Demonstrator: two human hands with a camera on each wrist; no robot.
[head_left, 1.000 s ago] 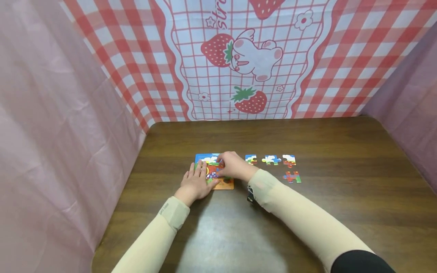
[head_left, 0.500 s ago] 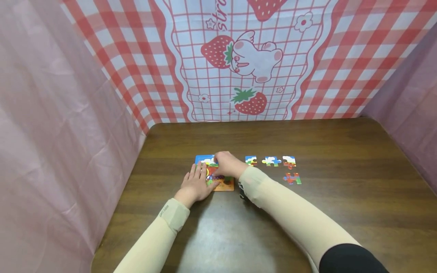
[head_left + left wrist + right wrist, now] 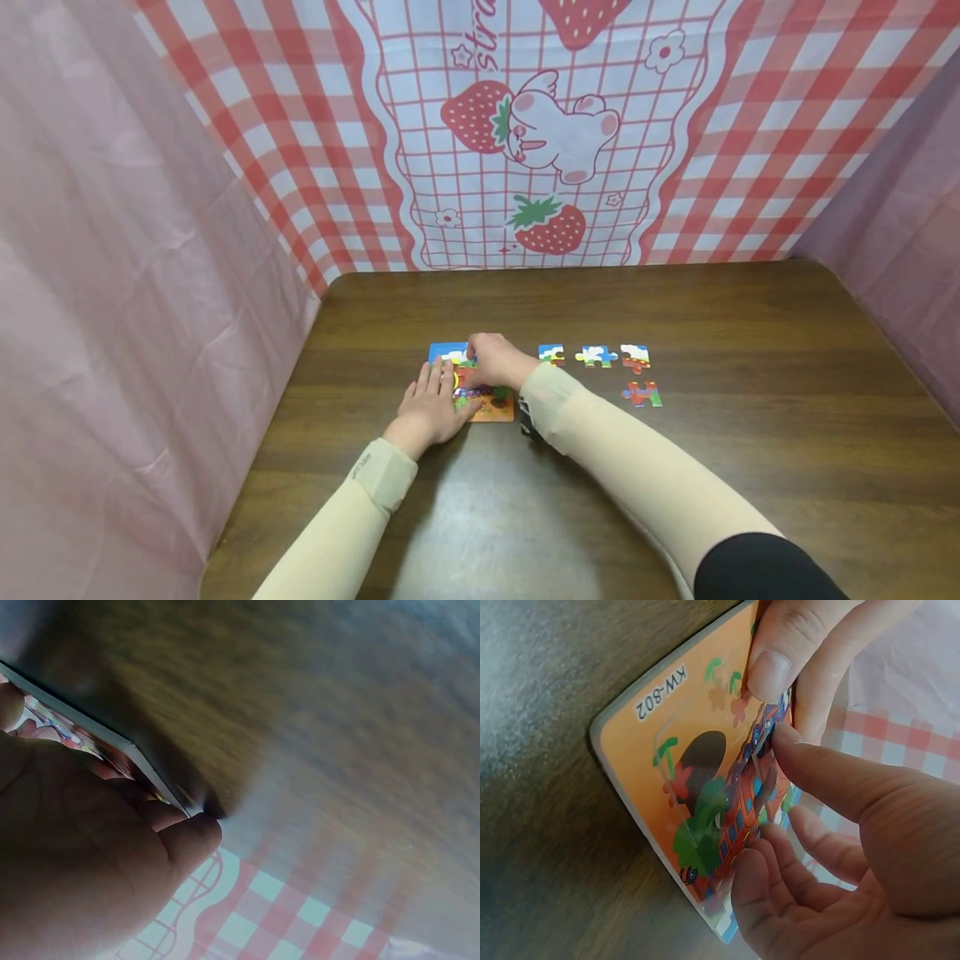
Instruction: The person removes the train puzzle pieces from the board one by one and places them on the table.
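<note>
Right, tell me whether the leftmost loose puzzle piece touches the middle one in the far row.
Apart. The head view shows a strip of brown table between the leftmost piece and the middle piece.

On the orange border of the puzzle board (image 3: 624,741) I can read "KW-802", in dark characters near a rounded corner. Pink letters on the checked cloth (image 3: 427,158) run sideways, "stra", the rest cut off above. The left cuff (image 3: 386,477) carries small dark print, too blurred to make out.
</note>
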